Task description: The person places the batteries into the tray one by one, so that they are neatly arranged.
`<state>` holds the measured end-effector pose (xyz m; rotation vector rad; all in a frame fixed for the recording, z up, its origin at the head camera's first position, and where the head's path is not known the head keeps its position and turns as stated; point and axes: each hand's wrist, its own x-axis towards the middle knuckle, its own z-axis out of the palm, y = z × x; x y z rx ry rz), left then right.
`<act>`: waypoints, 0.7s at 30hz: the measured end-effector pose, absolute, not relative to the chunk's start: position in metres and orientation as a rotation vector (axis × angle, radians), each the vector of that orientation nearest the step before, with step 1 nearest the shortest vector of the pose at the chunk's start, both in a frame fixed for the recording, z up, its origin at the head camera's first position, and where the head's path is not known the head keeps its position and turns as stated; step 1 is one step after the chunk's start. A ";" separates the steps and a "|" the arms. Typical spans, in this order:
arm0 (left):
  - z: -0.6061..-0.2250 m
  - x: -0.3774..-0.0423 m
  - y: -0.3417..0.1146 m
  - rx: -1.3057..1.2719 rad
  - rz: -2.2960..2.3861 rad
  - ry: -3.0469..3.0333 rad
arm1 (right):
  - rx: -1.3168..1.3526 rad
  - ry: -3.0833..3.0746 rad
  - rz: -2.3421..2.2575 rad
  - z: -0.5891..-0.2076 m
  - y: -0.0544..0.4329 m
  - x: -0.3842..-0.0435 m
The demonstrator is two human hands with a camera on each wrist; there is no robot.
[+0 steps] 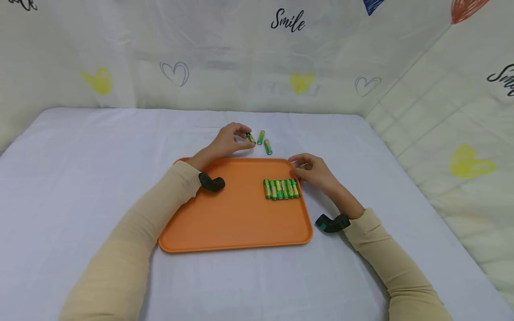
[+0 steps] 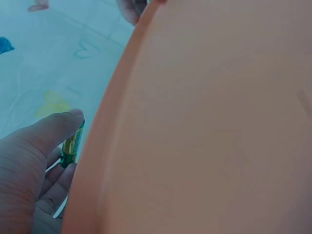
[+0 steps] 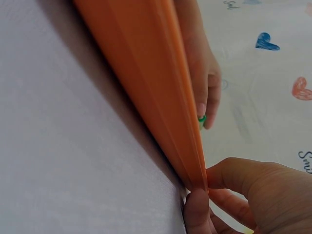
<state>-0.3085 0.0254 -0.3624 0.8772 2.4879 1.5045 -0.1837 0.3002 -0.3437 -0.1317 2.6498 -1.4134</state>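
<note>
My left hand (image 1: 228,141) pinches a green-and-gold battery (image 1: 250,138) between thumb and fingers, just beyond the far rim of an orange tray (image 1: 225,214). In the left wrist view the battery (image 2: 72,145) stands tilted between the thumb and the fingertips. Two more batteries, one farther back (image 1: 261,137) and one nearer (image 1: 268,147), lie on the table right beside that hand. With thumb and fingers, my right hand (image 1: 315,171) holds the tray's far right corner; the right wrist view shows the digits at the rim (image 3: 195,165).
Inside the tray, several matching batteries (image 1: 281,189) lie side by side in a row against the right wall. A white cloth (image 1: 80,187) covers the table. Behind it hangs a pale printed curtain (image 1: 225,67). Each wrist carries a dark camera.
</note>
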 end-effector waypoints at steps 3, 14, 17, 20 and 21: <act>-0.362 -0.306 0.026 0.883 1.510 2.475 | -0.138 2.640 -1.426 -0.344 0.301 -0.184; -0.356 -0.292 0.031 0.947 1.517 2.426 | -0.137 2.636 -1.430 -0.345 0.302 -0.184; -0.354 -0.288 0.031 0.986 1.497 2.437 | -0.135 2.639 -1.444 -0.346 0.302 -0.185; -0.352 -0.284 0.032 1.016 1.480 2.443 | -0.132 2.633 -1.456 -0.346 0.302 -0.185; -0.352 -0.283 0.032 1.024 1.479 2.441 | -0.132 2.629 -1.457 -0.346 0.302 -0.185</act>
